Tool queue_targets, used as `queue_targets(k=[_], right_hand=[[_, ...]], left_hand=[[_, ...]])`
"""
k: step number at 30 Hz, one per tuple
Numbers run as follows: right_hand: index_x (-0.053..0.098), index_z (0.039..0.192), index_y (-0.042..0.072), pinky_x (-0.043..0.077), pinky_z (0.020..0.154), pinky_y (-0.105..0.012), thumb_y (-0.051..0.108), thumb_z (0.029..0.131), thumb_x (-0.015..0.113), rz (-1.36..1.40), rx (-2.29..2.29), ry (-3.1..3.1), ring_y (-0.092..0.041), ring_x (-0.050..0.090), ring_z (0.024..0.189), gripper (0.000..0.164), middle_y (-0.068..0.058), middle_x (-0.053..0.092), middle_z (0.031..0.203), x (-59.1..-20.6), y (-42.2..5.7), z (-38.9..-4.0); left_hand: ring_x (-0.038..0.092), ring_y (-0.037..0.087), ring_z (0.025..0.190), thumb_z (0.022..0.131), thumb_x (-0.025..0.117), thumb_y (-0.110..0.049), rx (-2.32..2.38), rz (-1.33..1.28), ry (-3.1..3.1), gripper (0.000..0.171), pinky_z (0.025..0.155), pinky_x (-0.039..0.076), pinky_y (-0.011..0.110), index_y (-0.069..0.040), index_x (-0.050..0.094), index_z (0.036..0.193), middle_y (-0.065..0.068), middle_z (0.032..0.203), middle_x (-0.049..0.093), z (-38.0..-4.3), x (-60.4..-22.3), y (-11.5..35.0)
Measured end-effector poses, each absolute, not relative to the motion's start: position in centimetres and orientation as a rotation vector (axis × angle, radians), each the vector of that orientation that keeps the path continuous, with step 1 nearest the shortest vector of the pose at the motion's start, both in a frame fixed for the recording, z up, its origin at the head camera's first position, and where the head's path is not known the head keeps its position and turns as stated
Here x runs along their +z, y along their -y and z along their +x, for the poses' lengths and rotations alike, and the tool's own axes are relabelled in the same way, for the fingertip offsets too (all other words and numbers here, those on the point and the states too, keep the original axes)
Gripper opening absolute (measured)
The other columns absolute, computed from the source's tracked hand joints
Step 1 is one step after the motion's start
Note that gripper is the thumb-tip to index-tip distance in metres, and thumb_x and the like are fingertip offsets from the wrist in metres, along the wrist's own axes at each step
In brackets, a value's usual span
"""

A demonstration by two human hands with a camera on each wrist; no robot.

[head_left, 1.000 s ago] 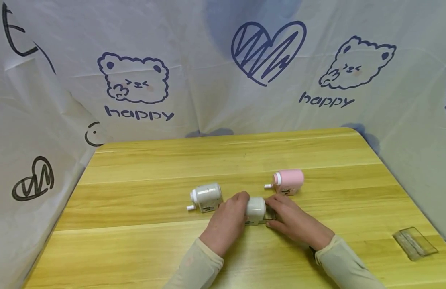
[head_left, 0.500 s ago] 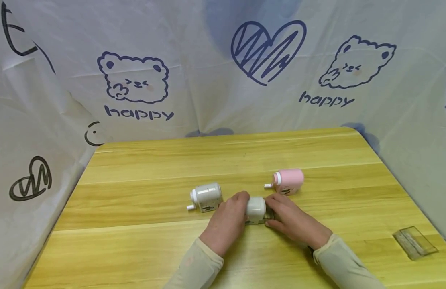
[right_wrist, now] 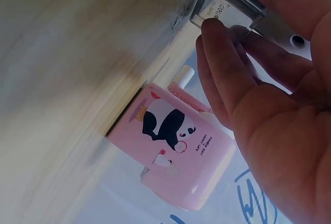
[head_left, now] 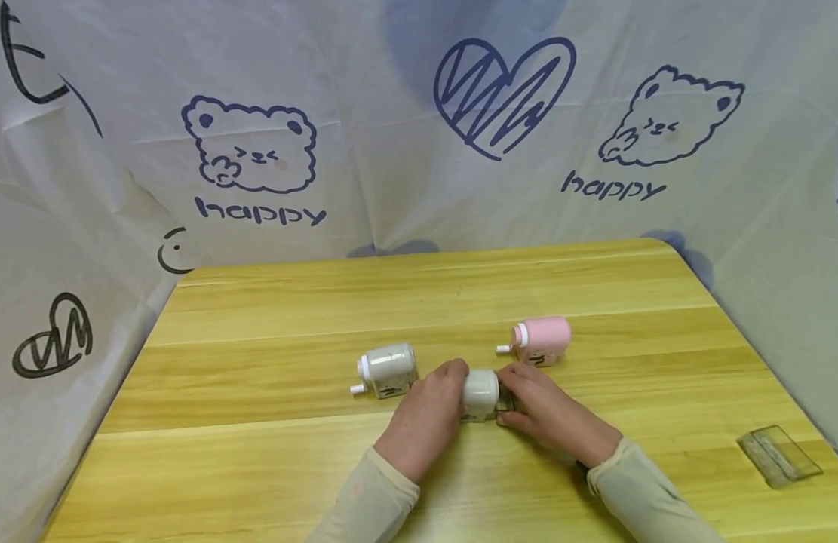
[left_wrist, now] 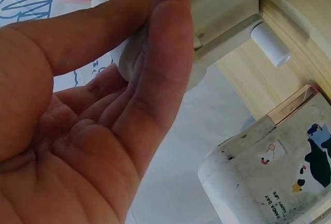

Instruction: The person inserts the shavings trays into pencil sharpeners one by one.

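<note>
A light grey hand-crank pencil sharpener [head_left: 481, 394] rests on the table, its crank end covered by my left hand [head_left: 427, 415] in the head view. The left hand grips its body, thumb and forefinger meeting on it in the left wrist view. My right hand [head_left: 557, 415] pinches a clear plastic shavings drawer [right_wrist: 221, 11] at the sharpener's right end. Part of the drawer shows between the right fingers and the sharpener; the rest is hidden by the hand or inside the body.
A second grey sharpener [head_left: 389, 369] stands just left of the left hand. Behind the right hand is a pink sharpener [head_left: 544, 339] with a panda print. Another clear drawer [head_left: 778, 456] lies near the table's right edge. Printed white cloth [head_left: 378, 136] hangs behind the table.
My right hand has shifted slightly left with the clear drawer, and less of the drawer shows beside the sharpener. The left hand stays where it was.
</note>
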State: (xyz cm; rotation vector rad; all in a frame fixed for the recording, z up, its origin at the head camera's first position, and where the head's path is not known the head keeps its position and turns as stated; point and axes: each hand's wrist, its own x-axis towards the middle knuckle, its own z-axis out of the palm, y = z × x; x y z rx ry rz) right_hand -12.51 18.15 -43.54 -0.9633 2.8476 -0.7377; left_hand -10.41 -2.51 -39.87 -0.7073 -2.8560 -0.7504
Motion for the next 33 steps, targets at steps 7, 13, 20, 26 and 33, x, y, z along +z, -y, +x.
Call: queue_targets(k=[7, 13, 20, 26, 33], right_hand=[[0.059, 0.115, 0.003, 0.046, 0.087, -0.039, 0.015, 0.08, 0.075, -0.967, -0.753, -2.848, -0.019, 0.051, 0.101, 0.04, -0.008, 0.056, 0.113, -43.68, -18.05, -12.54], [0.047, 0.132, -0.001, 0.043, 0.095, -0.045, 0.014, 0.079, 0.077, -0.943, -0.797, -2.846, -0.028, 0.051, 0.114, 0.063, -0.015, 0.054, 0.125, -43.84, -17.87, -12.65], [0.034, 0.143, -0.003, 0.039, 0.1, -0.048, 0.014, 0.077, 0.078, -0.914, -0.854, -2.836, -0.034, 0.048, 0.122, 0.081, -0.022, 0.05, 0.133, -43.77, -17.67, -12.79], [0.029, 0.146, 0.0, 0.039, 0.101, -0.049, 0.014, 0.077, 0.078, -0.85, -0.87, -2.809, -0.033, 0.049, 0.121, 0.086, -0.022, 0.052, 0.131, -43.61, -17.63, -12.68], [0.029, 0.147, 0.003, 0.039, 0.1, -0.049, 0.016, 0.078, 0.078, -0.843, -0.858, -2.8, -0.034, 0.049, 0.122, 0.086, -0.021, 0.051, 0.133, -43.47, -17.57, -12.7]], left_hand=[[0.063, 0.021, 0.072, 0.078, 0.072, -0.001, -0.749, -0.702, 2.861, 0.025, 0.063, 0.052, 0.028, -0.004, 0.054, 0.095, 0.01, 0.087, 0.064, -10.45, -39.98, 2.51], [0.063, 0.021, 0.072, 0.078, 0.071, -0.001, -0.735, -0.714, 2.842, 0.025, 0.061, 0.051, 0.028, -0.004, 0.053, 0.094, 0.009, 0.085, 0.063, -10.46, -40.09, 2.52], [0.063, 0.021, 0.07, 0.079, 0.07, -0.001, -0.725, -0.72, 2.839, 0.023, 0.059, 0.051, 0.027, -0.004, 0.052, 0.093, 0.009, 0.084, 0.063, -10.51, -40.07, 2.53], [0.061, 0.02, 0.069, 0.078, 0.07, 0.0, -0.723, -0.727, 2.838, 0.023, 0.058, 0.05, 0.027, -0.004, 0.052, 0.092, 0.008, 0.083, 0.062, -10.48, -40.04, 2.53], [0.061, 0.02, 0.069, 0.078, 0.07, 0.0, -0.722, -0.728, 2.837, 0.024, 0.057, 0.049, 0.027, -0.004, 0.051, 0.092, 0.008, 0.083, 0.061, -10.43, -39.99, 2.55]])
